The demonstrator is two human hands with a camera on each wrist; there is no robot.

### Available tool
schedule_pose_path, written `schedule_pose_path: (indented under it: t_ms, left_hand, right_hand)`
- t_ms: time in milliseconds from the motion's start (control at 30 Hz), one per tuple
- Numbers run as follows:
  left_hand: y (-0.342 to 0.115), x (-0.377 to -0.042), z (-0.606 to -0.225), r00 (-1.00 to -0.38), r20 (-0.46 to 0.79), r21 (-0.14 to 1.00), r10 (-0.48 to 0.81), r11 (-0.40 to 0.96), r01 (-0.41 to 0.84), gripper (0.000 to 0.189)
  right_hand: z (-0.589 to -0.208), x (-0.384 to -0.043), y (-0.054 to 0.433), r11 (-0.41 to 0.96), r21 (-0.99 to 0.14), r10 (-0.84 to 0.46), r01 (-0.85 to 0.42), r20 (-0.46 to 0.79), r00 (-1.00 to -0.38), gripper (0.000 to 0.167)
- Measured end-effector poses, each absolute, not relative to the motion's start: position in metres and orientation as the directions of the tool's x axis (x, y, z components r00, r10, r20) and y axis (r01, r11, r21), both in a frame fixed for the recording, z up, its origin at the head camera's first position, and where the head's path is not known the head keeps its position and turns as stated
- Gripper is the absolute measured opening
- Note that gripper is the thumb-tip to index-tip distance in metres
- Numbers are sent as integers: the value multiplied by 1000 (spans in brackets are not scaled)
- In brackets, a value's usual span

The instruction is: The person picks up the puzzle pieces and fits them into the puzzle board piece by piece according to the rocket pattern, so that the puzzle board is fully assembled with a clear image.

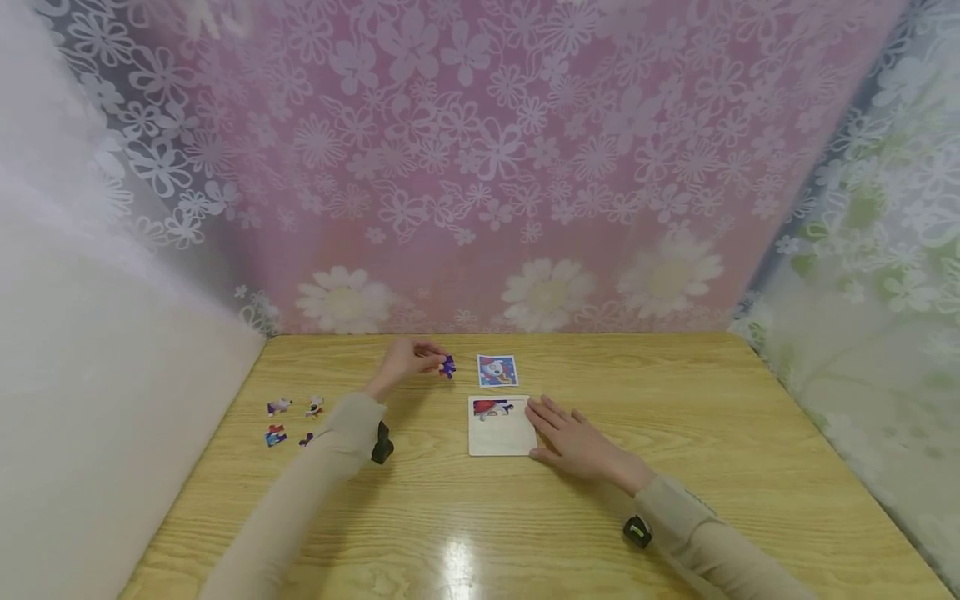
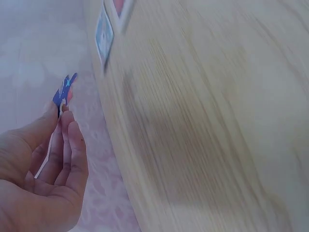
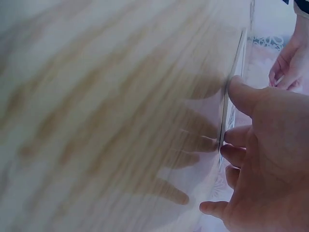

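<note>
My left hand [image 1: 408, 363] pinches a purple-blue jigsaw piece [image 1: 447, 367] between thumb and fingertips, raised over the back of the table. In the left wrist view the piece [image 2: 64, 92] juts from the fingertips, seen nearly edge-on. A white square puzzle tray [image 1: 502, 437] lies flat in front of me, with red, white and purple pieces [image 1: 491, 407] along its upper left part. With fairly straight fingers, my right hand [image 1: 577, 442] rests on the tray's right edge. The right wrist view has the thumb and fingers touching the thin tray edge [image 3: 237, 60].
Behind the tray lies a small picture card [image 1: 497, 371] of a white cartoon dog on blue. Several loose jigsaw pieces [image 1: 275, 435] are spread at the table's left, one partly behind my left sleeve. Flowered curtains [image 1: 480, 167] hang beyond the wooden table [image 1: 675, 392].
</note>
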State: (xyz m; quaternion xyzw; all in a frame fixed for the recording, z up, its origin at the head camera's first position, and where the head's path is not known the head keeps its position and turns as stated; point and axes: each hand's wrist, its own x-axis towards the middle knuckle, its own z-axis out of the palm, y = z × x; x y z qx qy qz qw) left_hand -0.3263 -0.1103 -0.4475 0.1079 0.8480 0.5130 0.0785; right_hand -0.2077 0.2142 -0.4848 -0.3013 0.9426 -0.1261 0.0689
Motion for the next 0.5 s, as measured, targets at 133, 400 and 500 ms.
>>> schedule_pose_path:
  t_ms: [133,400,500]
  left_hand:
    - [-91,-327,-447,-956,-1,890,292,436,132,18]
    - [-57,-324,-445,-929,25,888,369,418,190,17]
    - [-48,-320,-444,-918,17,890,395,412,194,18]
  right_hand:
    - [-487,-208,214,785,-275,-585,-555,-38,-810,69]
    - [-490,-209,215,790,-255,-581,-557,-25,-813,67]
    - [-493,-210,216,800,-224,-578,-557,-37,-815,67]
